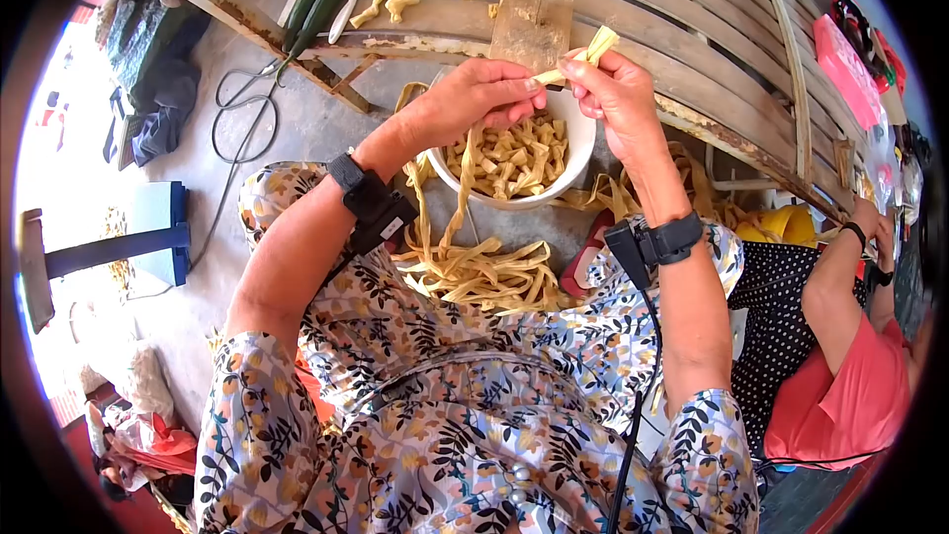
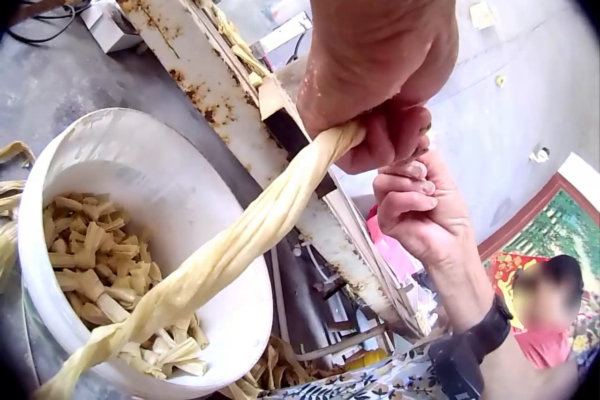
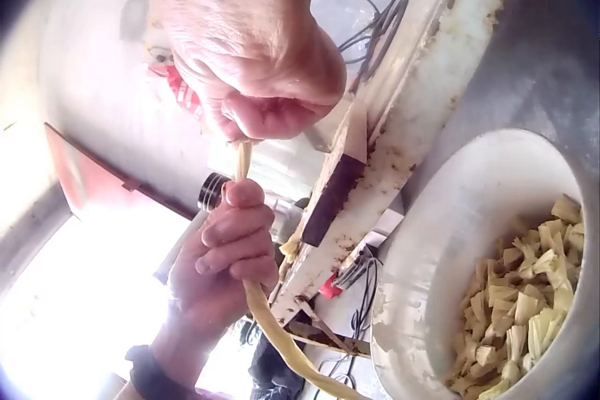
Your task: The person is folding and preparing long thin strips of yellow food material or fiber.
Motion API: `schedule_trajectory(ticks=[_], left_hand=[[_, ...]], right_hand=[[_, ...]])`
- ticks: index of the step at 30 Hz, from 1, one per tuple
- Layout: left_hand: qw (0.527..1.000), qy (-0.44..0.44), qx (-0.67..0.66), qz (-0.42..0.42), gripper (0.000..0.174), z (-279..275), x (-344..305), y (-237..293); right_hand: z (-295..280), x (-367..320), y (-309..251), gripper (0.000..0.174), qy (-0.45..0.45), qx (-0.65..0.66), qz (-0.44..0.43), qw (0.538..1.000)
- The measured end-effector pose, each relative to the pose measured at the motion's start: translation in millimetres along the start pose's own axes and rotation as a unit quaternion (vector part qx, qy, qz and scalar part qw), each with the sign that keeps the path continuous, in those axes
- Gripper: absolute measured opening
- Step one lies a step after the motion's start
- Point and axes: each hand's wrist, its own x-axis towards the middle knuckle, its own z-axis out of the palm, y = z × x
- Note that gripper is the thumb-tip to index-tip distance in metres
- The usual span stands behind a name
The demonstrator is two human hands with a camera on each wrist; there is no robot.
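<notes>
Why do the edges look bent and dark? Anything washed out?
Head view: fisheye lens curves the slatted table, blackens the corners; sun whitens the left edge. Right wrist view: glare floods lower left behind the left hand. Left wrist view: the strip is sharp.

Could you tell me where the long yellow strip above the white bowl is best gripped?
Probably near its top end, pinched from either side as the left hand and right hand do: there the yellow strip is bunched narrow, while the rest hangs limp towards the white bowl.

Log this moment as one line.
left hand grips yellow strip | right hand pinches its end | white bowl below, holding cut pieces | more strips on lap
</notes>
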Motion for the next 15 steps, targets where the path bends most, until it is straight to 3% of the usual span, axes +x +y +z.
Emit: schedule_trajectory(ticks=[3,6,9,10,15], left_hand=[[1.000,-0.008,-0.017,-0.024,0.024,-4.4,0.3,1.2],[0.997,0.020,0.079,0.009,0.021,-7.9,0.7,12.3],[0.978,0.103,0.177,0.050,0.017,-23.3,13.3,22.7],[0.964,0.121,0.214,0.105,0.017,-31.3,22.3,24.3],[0.912,0.260,0.280,0.151,0.019,-48.6,64.8,29.1]], right_hand=[[-1.3,3.2,1.4,0.013,0.000,0.006,0.019,1.000],[-7.8,11.0,-5.6,0.015,0.040,0.000,0.003,0.999],[-7.7,29.5,-11.7,0.017,0.054,0.017,-0.042,0.998],[-2.7,35.5,-15.5,0.017,0.065,0.019,-0.073,0.995],[-1.5,79.3,-8.2,0.013,0.116,0.077,-0.113,0.984]])
